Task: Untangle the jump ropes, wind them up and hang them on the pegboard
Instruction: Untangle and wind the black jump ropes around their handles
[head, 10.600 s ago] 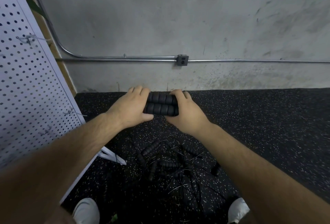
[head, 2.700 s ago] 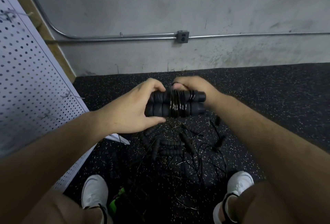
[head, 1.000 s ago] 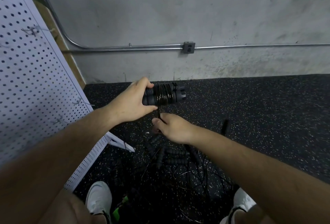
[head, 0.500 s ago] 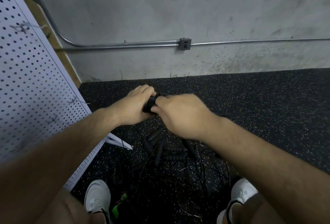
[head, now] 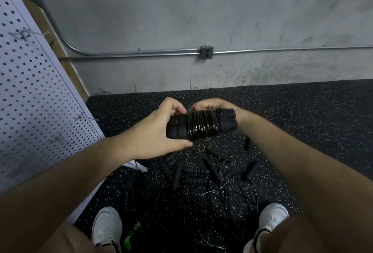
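Two black foam jump rope handles (head: 201,124) lie side by side in front of me with glossy black cord wound around their middle. My left hand (head: 155,133) grips the left end of the pair, thumb under, fingers over the top. My right hand (head: 212,104) is behind the bundle, fingers curled over its top edge at the wound cord. Below, on the floor, lies a tangle of other ropes (head: 203,174) with several black handles and thin cords. The white pegboard (head: 34,95) stands at the left with wire hooks (head: 83,116).
Black speckled rubber floor (head: 302,111) runs to a grey concrete wall with a metal conduit and outlet box (head: 206,52). My two white shoes (head: 107,226) stand either side of the tangle. A green item (head: 132,234) lies by the left shoe.
My right hand has gone from in front of the handles to behind them, uncovering the wound cord. The bundle has come up a little and sits level between both hands.
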